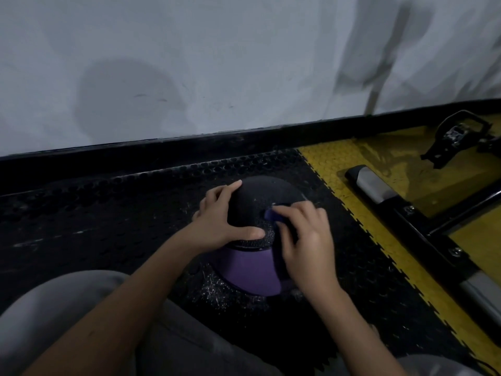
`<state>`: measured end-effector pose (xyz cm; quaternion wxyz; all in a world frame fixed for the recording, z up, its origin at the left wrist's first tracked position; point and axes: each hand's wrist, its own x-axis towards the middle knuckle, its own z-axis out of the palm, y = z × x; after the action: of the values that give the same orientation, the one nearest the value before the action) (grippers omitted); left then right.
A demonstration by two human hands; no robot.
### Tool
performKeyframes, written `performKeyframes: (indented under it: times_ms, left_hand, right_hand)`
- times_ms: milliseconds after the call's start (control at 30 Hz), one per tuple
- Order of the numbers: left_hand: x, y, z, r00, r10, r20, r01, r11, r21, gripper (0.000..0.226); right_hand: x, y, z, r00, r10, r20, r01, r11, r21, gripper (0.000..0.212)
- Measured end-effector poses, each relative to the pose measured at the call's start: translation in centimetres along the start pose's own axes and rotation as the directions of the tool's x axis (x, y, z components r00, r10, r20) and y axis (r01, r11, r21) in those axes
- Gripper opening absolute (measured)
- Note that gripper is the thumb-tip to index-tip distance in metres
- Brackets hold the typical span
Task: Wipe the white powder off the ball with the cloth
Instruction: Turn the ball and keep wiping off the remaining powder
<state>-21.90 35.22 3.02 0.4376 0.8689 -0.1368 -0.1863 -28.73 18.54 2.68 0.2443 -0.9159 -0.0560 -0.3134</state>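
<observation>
Black mat (108, 213), left fingers (227, 191) splayed on ball (260, 195), right fingers (303, 213) pinching half-hidden cloth (273, 216)

Dim grey wall (189, 63) above black studded floor mat (81, 213), yellow tiles (339, 161) alongside.

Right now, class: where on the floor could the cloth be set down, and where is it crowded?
Free: the black mat left of the ball, up to the skirting. Crowded: the yellow floor, taken by the metal frame.
</observation>
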Motion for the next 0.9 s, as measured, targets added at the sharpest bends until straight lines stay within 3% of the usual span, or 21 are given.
performKeyframes:
  times_ms: [100, 233, 300, 500, 733, 900]
  left_hand:
    - [-0.1, -0.1, -0.5, 1.000, 0.003, 0.026, -0.003, 1.000, 0.017, 0.125]
    - [-0.2, 0.2, -0.1, 0.999, 0.015, 0.040, -0.015, 1.000, -0.007, 0.124]
    - [-0.1, 0.5, 0.4, 0.999, 0.022, 0.031, -0.022, 1.000, 0.006, 0.121]
    - [-0.1, 0.8, 0.7, 1.000, 0.017, -0.011, -0.016, 0.994, 0.105, 0.128]
    - [-0.5, 1.3, 0.9, 0.999, 0.021, -0.050, -0.012, 0.987, 0.159, 0.111]
    - [-1.0, 1.3, 1.8, 0.993, 0.039, -0.113, -0.015, 0.978, 0.210, 0.108]
  right_hand:
    - [0.2, -0.1, -0.3, 0.996, -0.053, 0.067, 0.052, 0.999, 0.012, 0.021]
    - [1.8, 2.8, -1.2, 0.981, 0.186, 0.051, -0.190, 0.979, 0.078, 0.019]
    - [1.9, 2.7, -1.3, 0.971, 0.236, 0.033, -0.237, 0.969, 0.065, 0.020]
    - [0.0, -1.4, -0.2, 0.992, -0.070, 0.104, 0.071, 0.997, -0.006, 0.023]
    - [3.1, 3.4, -1.6, 0.972, 0.215, 0.098, -0.216, 0.976, -0.002, 0.021]
    - [1.4, -2.0, -0.8, 0.980, -0.121, 0.157, 0.134, 0.988, -0.075, 0.023]
